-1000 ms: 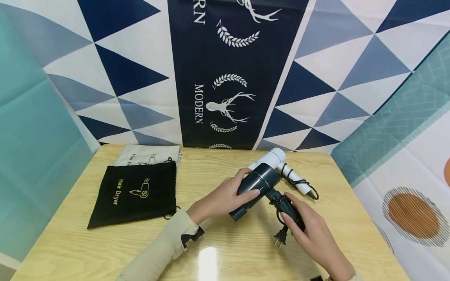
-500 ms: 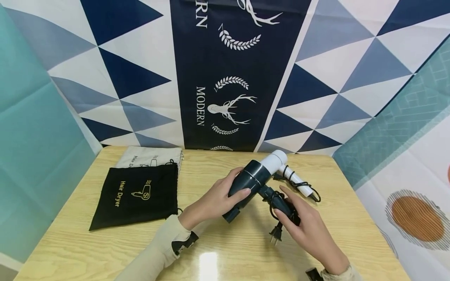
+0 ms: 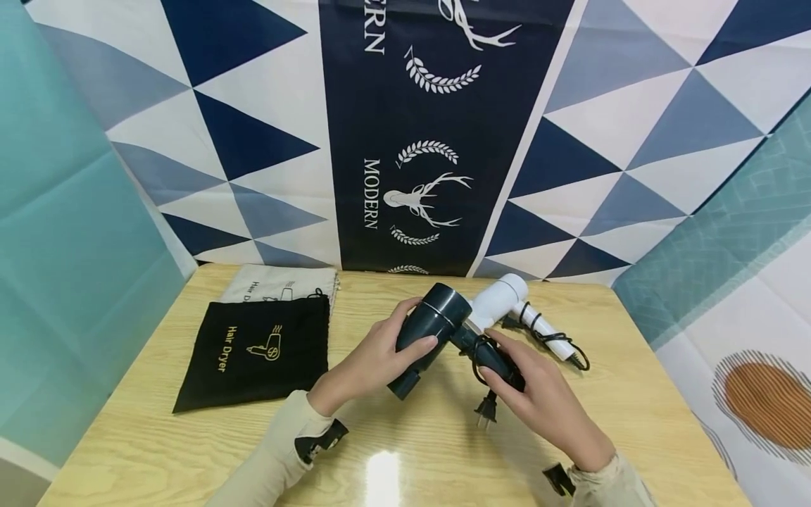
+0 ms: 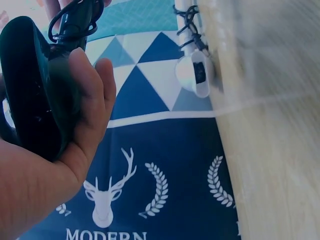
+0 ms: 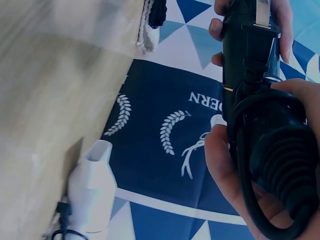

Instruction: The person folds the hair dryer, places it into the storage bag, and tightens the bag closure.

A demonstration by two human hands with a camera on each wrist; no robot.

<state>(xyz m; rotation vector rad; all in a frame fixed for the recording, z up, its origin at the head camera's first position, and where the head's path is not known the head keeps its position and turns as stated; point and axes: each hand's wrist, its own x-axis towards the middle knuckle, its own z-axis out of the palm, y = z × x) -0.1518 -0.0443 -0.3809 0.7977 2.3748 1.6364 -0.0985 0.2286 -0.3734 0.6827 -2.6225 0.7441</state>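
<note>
A dark hair dryer (image 3: 437, 310) is held above the table by both hands. My left hand (image 3: 383, 355) grips its barrel, thumb across the near side. Around the handle, which has its black cord wrapped about it, curl the fingers of my right hand (image 3: 541, 394). The two-pin plug (image 3: 486, 408) dangles below the handle. Behind the dark dryer lies a white hair dryer (image 3: 500, 299) on the table, its handle also wrapped in cord; the dark one hides part of it. In the right wrist view the white dryer (image 5: 92, 190) sits apart from the hand.
On the left of the wooden table (image 3: 266, 451) lies a black drawstring bag (image 3: 253, 359) printed "Hair Dryer". A pale bag (image 3: 253, 278) is partly under it. A patterned backdrop (image 3: 405, 141) stands along the table's back edge.
Both hands have carried the dark hair dryer a little to the left, and its barrel has turned more upright. More of the white hair dryer shows. The bags stay put.
</note>
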